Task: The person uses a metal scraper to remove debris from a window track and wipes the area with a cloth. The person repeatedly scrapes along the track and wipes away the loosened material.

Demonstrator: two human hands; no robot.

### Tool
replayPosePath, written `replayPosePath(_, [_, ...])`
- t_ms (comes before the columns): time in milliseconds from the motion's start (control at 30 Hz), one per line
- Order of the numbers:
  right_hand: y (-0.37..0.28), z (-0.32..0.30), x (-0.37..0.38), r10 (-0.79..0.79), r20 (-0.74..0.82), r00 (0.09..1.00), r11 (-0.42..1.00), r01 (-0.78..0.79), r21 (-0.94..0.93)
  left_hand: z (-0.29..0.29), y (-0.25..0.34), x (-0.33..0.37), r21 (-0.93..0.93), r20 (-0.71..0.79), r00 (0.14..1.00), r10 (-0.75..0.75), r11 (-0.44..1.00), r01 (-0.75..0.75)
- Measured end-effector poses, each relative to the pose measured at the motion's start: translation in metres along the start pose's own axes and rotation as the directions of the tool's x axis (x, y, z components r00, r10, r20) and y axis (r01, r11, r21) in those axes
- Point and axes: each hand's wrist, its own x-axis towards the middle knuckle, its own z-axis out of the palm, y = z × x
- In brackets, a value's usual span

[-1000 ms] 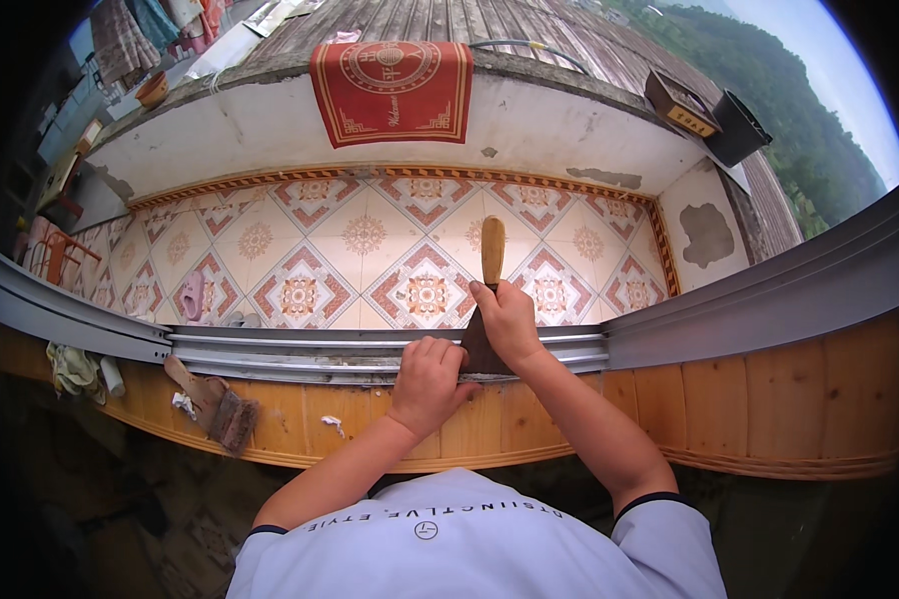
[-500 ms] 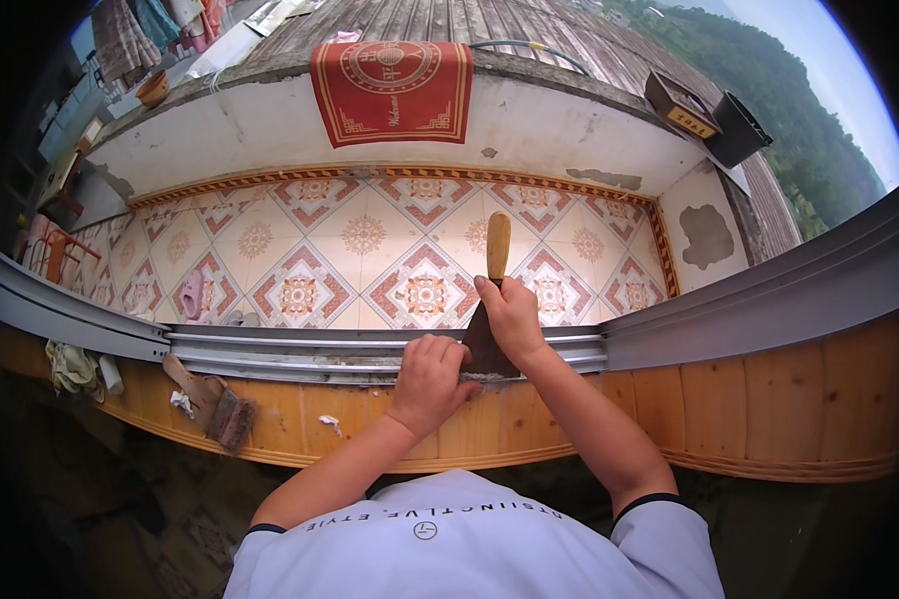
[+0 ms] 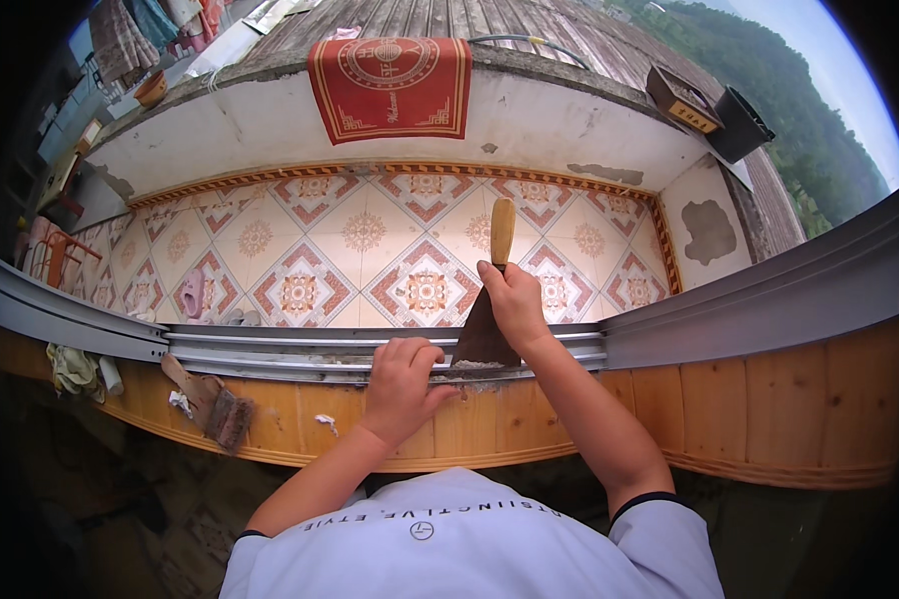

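My right hand (image 3: 518, 307) grips a putty knife (image 3: 483, 331) near where the blade meets its wooden handle. The handle points up and away from me. The blade's wide edge stands down in the grey metal sliding-window track (image 3: 270, 351), with pale crumbly debris along it. Just left of the blade, my left hand (image 3: 398, 394) rests over the track's near edge and the wooden sill (image 3: 295, 431). Its thumb is spread from the fingers, and nothing shows between them.
A wooden-handled brush (image 3: 232, 419) lies on the sill to the left, near a crumpled cloth (image 3: 73, 367) and a white scrap (image 3: 327, 423). Beyond the track are a tiled balcony floor (image 3: 365, 280), a pink slipper (image 3: 193, 294) and a low wall with a red mat (image 3: 390, 90).
My left hand has drawn back to the left, away from the blade. The putty knife has shifted slightly, its handle tipping a little farther away and right, and more debris shows at its edge.
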Motion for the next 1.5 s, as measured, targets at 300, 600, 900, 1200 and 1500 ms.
replayPosePath(300, [-0.007,-0.012,-0.015,0.032,-0.036,0.999,0.998,-0.031,0.05,-0.017,-0.005,-0.029,0.014,-0.115,0.992,-0.041,0.999,0.043])
replayPosePath(600, [-0.019,-0.01,-0.033,-0.161,0.061,0.985,0.987,0.158,0.04,-0.013,-0.006,-0.043,0.056,-0.125,0.992,-0.014,0.998,0.021])
replayPosePath(900, [-0.033,-0.024,-0.055,-0.314,-0.074,0.947,0.944,0.319,0.086,-0.017,-0.01,-0.058,0.074,-0.171,0.985,-0.038,0.996,0.051])
replayPosePath(1200, [-0.012,-0.03,-0.067,-0.291,-0.028,0.956,0.945,0.292,0.147,-0.024,-0.008,-0.086,0.105,-0.149,0.98,-0.135,0.983,0.151])
replayPosePath(1500, [-0.005,-0.034,-0.068,-0.235,0.013,0.972,0.957,0.229,0.18,-0.022,-0.013,-0.086,0.075,-0.085,0.974,-0.211,0.973,0.218])
